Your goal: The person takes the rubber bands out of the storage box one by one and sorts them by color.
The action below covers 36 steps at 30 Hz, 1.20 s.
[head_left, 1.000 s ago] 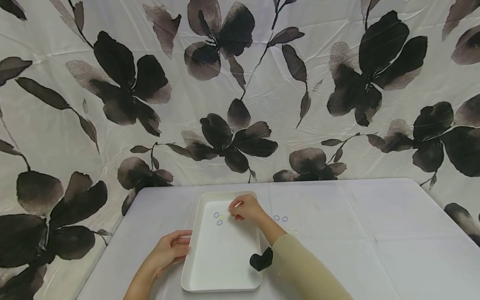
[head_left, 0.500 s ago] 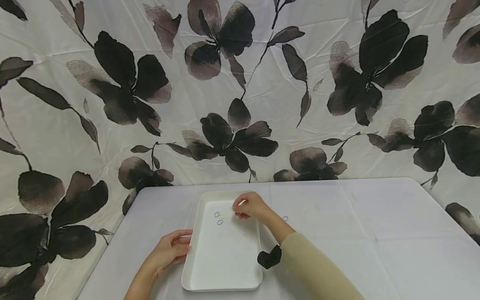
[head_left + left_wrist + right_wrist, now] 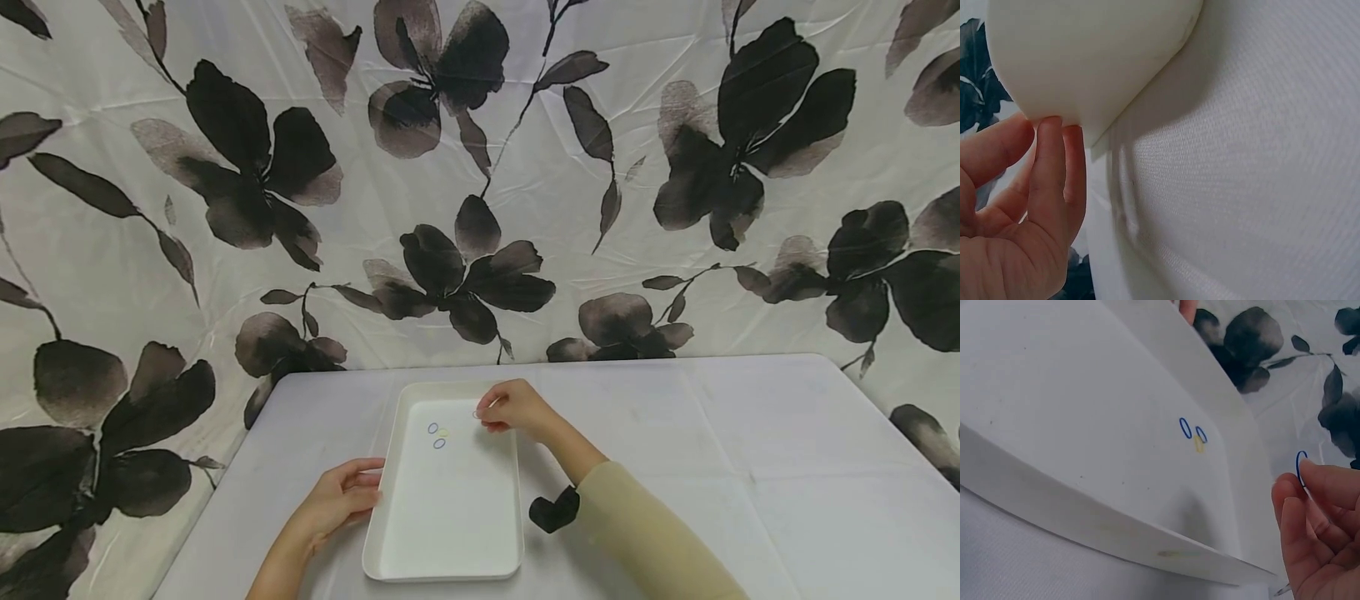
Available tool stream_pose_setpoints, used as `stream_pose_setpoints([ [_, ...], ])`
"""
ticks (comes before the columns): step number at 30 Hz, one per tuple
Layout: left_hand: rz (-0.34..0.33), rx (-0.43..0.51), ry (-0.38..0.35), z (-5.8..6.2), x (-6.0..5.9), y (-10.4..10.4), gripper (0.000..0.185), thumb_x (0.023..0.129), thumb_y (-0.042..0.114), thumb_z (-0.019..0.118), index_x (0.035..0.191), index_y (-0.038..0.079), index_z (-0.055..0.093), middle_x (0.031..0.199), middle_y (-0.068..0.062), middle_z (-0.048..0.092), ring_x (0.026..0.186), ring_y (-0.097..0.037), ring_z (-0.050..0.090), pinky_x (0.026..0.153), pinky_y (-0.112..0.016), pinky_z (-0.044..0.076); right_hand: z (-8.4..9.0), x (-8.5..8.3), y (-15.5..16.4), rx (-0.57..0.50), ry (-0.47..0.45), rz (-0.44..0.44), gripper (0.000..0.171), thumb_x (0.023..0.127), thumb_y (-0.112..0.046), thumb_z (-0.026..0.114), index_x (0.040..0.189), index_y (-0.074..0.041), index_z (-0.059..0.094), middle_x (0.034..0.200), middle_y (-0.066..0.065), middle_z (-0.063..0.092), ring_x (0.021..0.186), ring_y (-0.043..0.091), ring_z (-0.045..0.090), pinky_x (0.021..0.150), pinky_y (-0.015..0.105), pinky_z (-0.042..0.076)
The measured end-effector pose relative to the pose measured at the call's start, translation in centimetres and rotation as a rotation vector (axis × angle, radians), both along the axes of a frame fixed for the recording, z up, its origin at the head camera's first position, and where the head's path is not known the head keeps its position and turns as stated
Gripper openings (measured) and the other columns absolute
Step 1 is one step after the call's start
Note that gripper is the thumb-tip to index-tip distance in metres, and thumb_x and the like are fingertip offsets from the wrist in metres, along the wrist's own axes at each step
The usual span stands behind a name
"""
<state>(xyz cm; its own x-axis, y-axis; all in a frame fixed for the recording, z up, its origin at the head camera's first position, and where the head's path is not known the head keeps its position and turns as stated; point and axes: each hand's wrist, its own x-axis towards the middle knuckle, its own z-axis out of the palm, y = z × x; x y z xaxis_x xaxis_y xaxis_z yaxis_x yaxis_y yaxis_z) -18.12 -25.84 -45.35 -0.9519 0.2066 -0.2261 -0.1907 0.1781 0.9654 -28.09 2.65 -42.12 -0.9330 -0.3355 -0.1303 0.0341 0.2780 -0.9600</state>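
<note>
My right hand [image 3: 525, 410] is over the far right part of the white tray [image 3: 450, 517]. Between thumb and forefinger it pinches a thin blue rubber band [image 3: 1299, 469], which stands up from the fingertips in the right wrist view. Inside the tray lie two other blue rubber bands [image 3: 1185, 428] with a yellow rubber band [image 3: 1199, 445] close beside them. At the tray's left side is my left hand [image 3: 339, 500]. Its thumb and extended fingers touch the outer wall, as the left wrist view shows from below.
A white cloth covers the table [image 3: 712, 433]. Behind it hangs a white curtain [image 3: 600, 200] printed with dark flowers. A black heart-shaped piece [image 3: 555, 510] shows by the right sleeve [image 3: 645, 525], which crosses the table right of the tray.
My right hand has moved right and slightly farther back, away from the bands in the tray. Its forearm now covers the bands seen earlier on the table. The left hand stays put.
</note>
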Motion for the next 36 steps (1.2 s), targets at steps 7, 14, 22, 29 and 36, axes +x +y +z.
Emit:
stream_pose_setpoints([
  [7, 0.000, 0.002, 0.003, 0.0, 0.0, -0.1, 0.057, 0.083, -0.004, 0.061, 0.133, -0.016, 0.034, 0.111, -0.021, 0.059, 0.091, -0.019, 0.062, 0.075, -0.032, 0.053, 0.1, 0.1, 0.9, -0.056, 0.001, 0.010, 0.011, 0.081, 0.002, 0.067, 0.089, 0.010, 0.064, 0.071, 0.009, 0.065, 0.060, 0.013, 0.060, 0.063, 0.030, 0.055],
  [14, 0.004, -0.001, 0.002, -0.1, 0.0, -0.1, 0.057, 0.083, -0.004, 0.061, 0.133, -0.016, 0.034, 0.112, -0.021, 0.059, 0.091, -0.020, 0.062, 0.075, -0.033, 0.053, 0.0, -0.2, 1.9, -0.077, -0.027, 0.009, 0.012, 0.081, 0.003, 0.067, 0.090, 0.010, 0.064, 0.073, 0.009, 0.066, 0.061, 0.013, 0.062, 0.063, 0.029, 0.055],
  [22, 0.020, -0.026, 0.001, 0.1, 0.0, 0.0, 0.056, 0.082, -0.003, 0.062, 0.132, -0.014, 0.037, 0.110, -0.020, 0.059, 0.091, -0.020, 0.062, 0.075, -0.032, 0.053, 0.1, -0.3, 3.0, -0.056, -0.034, -0.019, 0.012, 0.082, 0.003, 0.066, 0.091, 0.010, 0.064, 0.075, 0.010, 0.067, 0.064, 0.014, 0.063, 0.065, 0.030, 0.055],
  [29, 0.014, -0.013, -0.007, 0.1, 0.1, 0.0, 0.056, 0.082, -0.004, 0.061, 0.132, -0.014, 0.036, 0.112, -0.022, 0.058, 0.091, -0.022, 0.062, 0.077, -0.035, 0.053, 0.0, -0.5, 4.3, -0.026, -0.045, -0.059, 0.010, 0.081, 0.005, 0.065, 0.089, 0.011, 0.065, 0.072, 0.008, 0.065, 0.063, 0.013, 0.063, 0.063, 0.029, 0.055],
  [36, 0.010, -0.010, -0.004, 0.0, 0.0, 0.0, 0.056, 0.083, -0.005, 0.060, 0.133, -0.015, 0.035, 0.112, -0.023, 0.058, 0.092, -0.022, 0.062, 0.076, -0.036, 0.053, -0.1, -0.5, 5.7, -0.012, -0.047, -0.063, 0.011, 0.082, 0.004, 0.065, 0.090, 0.011, 0.064, 0.074, 0.010, 0.066, 0.063, 0.013, 0.063, 0.063, 0.029, 0.055],
])
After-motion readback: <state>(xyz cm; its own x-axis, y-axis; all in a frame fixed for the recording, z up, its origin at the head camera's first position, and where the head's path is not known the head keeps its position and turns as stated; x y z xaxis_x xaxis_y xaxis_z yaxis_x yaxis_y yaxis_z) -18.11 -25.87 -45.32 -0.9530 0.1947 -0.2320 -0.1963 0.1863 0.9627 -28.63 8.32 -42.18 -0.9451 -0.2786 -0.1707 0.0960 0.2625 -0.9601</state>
